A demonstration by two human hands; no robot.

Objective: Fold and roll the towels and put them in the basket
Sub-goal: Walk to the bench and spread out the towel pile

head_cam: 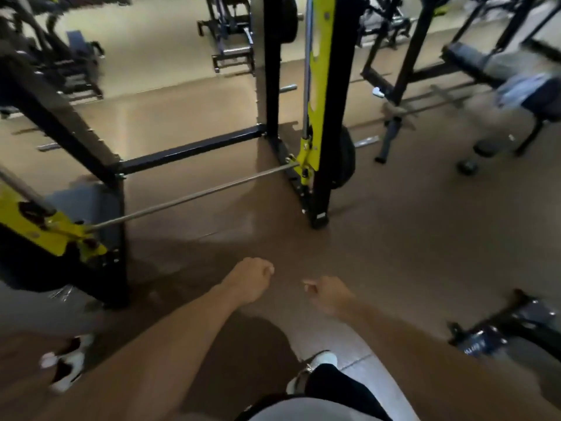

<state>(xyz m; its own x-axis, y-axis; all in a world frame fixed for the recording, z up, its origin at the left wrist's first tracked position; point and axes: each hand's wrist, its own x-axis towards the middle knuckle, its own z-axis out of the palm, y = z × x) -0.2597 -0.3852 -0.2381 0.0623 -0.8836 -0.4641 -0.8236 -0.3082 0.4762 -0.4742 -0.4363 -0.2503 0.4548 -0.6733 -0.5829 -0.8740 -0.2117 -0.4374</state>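
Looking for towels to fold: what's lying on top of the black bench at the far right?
A light blue cloth, likely a towel, lies crumpled on the bench; blur hides detail, and the pad beneath it is covered.

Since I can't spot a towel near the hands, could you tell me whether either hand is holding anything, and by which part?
Nothing is held. The left hand and right hand are both curled into loose fists above the bare floor.
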